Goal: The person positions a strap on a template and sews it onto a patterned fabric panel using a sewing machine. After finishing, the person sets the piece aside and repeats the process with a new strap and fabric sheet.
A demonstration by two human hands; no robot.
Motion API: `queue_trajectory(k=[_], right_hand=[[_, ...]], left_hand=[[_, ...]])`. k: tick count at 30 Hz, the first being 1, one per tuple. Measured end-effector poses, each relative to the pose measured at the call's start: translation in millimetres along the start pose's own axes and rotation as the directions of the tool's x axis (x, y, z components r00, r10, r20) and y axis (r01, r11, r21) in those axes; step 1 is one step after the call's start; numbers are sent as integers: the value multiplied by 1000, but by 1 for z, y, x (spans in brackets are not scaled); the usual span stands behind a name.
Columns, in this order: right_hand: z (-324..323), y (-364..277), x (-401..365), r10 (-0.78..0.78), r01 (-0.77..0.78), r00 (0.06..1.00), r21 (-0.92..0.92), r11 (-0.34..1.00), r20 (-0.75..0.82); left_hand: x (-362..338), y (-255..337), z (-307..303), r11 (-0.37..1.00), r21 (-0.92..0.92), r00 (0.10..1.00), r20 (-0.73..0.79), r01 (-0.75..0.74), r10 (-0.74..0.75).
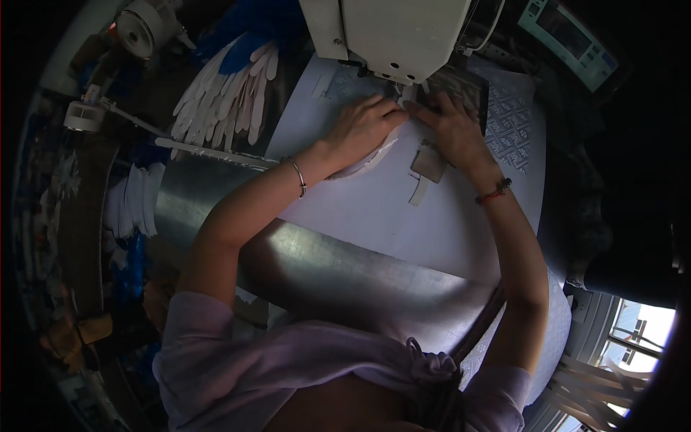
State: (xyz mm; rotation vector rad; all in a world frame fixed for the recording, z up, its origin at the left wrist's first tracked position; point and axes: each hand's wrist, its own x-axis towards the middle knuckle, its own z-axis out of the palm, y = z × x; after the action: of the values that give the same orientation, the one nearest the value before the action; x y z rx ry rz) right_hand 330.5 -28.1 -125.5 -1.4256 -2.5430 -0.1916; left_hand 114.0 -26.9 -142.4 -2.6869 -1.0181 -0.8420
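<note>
Close to the needle area of a sewing machine (pixel 403 36), both hands work over a white sheet (pixel 345 209). A pale, curved fabric piece (pixel 371 160) shows beneath my left hand (pixel 367 128), whose bent fingers are closed on it. Its fingertips sit just below the machine head. My right hand (pixel 455 133) lies on the work surface to the right of the needle, fingers apart and index finger pointing towards the left fingertips. By its wrist side lies a small grey-brown block (pixel 427 164) with a pale tab. The fabric's end at the needle is hidden by fingers.
Left of the machine lies a fan of pale strips (pixel 227 93), with another white stack (pixel 135 200) lower down. A thin white arm (pixel 209 151) reaches in from the left. A control panel (pixel 568 39) stands upper right. Patterned sheet (pixel 511 133) shows on the right. The metal table edge (pixel 360 270) curves in front.
</note>
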Motion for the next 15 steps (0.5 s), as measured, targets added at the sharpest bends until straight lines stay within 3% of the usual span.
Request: queue_trajectory(k=[5, 8, 15], right_hand=[[7, -1, -6, -38, 47, 994, 87, 995, -99], [10, 2, -10, -90, 103, 982, 77, 992, -163], [17, 2, -12, -91, 101, 977, 39, 994, -194]], left_hand=[[-2, 4, -1, 994, -92, 999, -18, 50, -51], [-11, 6, -9, 999, -42, 997, 75, 30, -27], [-19, 10, -12, 998, -39, 993, 109, 48, -43]])
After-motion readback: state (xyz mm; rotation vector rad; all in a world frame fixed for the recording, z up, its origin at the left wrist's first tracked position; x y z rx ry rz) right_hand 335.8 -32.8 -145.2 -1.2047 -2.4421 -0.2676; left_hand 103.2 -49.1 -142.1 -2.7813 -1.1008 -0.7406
